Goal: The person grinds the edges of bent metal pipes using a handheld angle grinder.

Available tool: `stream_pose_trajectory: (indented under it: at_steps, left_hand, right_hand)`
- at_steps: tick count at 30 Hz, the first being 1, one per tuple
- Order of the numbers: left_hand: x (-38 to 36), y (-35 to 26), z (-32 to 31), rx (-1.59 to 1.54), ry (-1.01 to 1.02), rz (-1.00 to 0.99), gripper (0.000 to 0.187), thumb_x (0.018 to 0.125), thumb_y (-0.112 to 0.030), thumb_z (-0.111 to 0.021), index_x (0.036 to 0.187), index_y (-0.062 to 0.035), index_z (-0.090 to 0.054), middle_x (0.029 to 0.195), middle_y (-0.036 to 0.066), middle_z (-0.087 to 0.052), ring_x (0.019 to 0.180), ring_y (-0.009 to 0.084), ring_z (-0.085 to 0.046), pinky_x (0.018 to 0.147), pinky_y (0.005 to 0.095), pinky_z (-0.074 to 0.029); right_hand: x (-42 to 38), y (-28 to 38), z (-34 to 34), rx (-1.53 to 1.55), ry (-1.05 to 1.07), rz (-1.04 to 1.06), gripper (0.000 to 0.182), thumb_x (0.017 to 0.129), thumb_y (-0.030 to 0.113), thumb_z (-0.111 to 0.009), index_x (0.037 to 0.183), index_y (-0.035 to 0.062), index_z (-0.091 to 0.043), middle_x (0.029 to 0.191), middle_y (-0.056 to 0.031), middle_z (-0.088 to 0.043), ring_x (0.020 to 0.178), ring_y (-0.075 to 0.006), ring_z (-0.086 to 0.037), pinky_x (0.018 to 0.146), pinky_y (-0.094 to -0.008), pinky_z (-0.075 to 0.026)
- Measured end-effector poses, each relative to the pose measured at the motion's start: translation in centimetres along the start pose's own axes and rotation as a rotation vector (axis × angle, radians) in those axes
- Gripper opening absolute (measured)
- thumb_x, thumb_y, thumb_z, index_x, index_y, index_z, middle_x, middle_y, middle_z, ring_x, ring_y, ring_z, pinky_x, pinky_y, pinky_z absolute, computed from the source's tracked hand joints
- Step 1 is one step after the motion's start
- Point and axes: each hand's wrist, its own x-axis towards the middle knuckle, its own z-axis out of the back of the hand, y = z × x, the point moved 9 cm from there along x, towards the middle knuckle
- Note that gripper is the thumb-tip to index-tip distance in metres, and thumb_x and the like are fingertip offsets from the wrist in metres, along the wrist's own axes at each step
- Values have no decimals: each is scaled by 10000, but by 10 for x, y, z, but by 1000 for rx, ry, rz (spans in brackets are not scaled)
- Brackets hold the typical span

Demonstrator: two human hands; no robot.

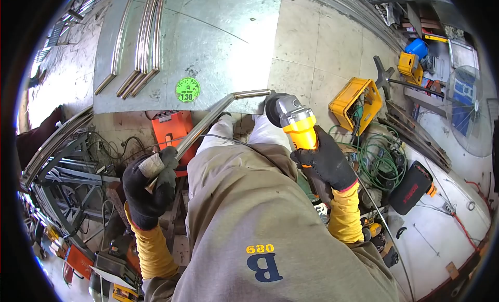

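My left hand, in a black glove with tape round a finger, is closed round the lower end of a bent metal tube. The tube slants up and right, and its short bent end lies over the near edge of the metal sheet. In my gloved right hand is a yellow angle grinder, gripped by its body. The grinder's disc is right at the tip of the tube's bent end. A black cord crosses my apron below the tube.
Several bent tubes lie on the sheet beside a round green sticker. An orange-red box stands below the sheet's edge. At right are a yellow crate, coiled green hose and a black case. Metal frames stand left.
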Motion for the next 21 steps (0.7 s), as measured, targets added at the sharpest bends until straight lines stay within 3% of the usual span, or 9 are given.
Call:
stream_pose_trajectory:
  at_steps: [3, 10, 18, 21]
  left_hand:
    - [3, -12, -2, 74, 24, -161, 461, 828, 11, -658, 1274, -2, -775, 880, 138, -775, 730, 274, -742, 718, 378, -594]
    - [-13, -2, -5, 153, 54, -151, 467, 783, 5, -677, 1239, -13, -775, 896, 135, -775, 744, 291, -740, 727, 393, -593]
    - [-1, -1, -2, -23, -12, 3, 371, 967, -107, -628, 1286, 21, -768, 879, 117, -769, 721, 193, -723, 704, 333, -588]
    - [8, -9, -1, -4, -4, -45, 395, 984, -114, -597, 1309, 36, -764, 872, 94, -762, 726, 163, -705, 703, 318, -579]
  right_hand:
    - [2, -2, 2, 17, -10, 31, 574, 898, 223, -885, 1350, -14, -622, 1110, -116, -741, 964, -192, -698, 874, -368, -585]
    - [3, 20, 5, 63, 2, 19, 567, 916, 223, -885, 1362, -10, -624, 1123, -109, -742, 969, -188, -693, 883, -369, -583]
    - [1, 0, 3, -7, -3, 38, 608, 884, 247, -900, 1361, -12, -626, 1121, -124, -747, 959, -205, -701, 872, -377, -590]
    - [3, -7, 4, 48, -26, 46, 608, 877, 245, -902, 1357, -10, -630, 1126, -128, -753, 963, -217, -705, 880, -385, -589]
